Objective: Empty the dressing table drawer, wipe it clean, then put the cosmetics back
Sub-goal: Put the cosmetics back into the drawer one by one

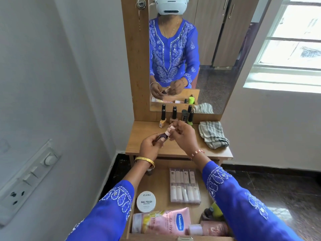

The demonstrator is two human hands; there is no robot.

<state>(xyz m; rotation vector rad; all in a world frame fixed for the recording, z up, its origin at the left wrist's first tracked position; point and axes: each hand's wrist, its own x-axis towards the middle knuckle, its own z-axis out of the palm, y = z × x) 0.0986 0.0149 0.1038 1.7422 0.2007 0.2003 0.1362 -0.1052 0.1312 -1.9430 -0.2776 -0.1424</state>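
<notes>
Emptying's underway: left hand (150,145) pinches a dark nail polish bottle (163,136) over the table (175,150), right hand (184,136) pinches its pale cap (171,129); next, stand it at twelve o'clock beside the bottles (175,115), the drawer (205,195) at six o'clock holding more.

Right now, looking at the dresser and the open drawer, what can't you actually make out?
- Small bottle, head view: both hands cover most of it; label unreadable.
- Drawer right side, head view: the right sleeve hides part of the green-capped bottle and whatever lies beyond.
- Drawer's near end: cut off by the bottom edge.
- Clear case: print too small to read.
</notes>
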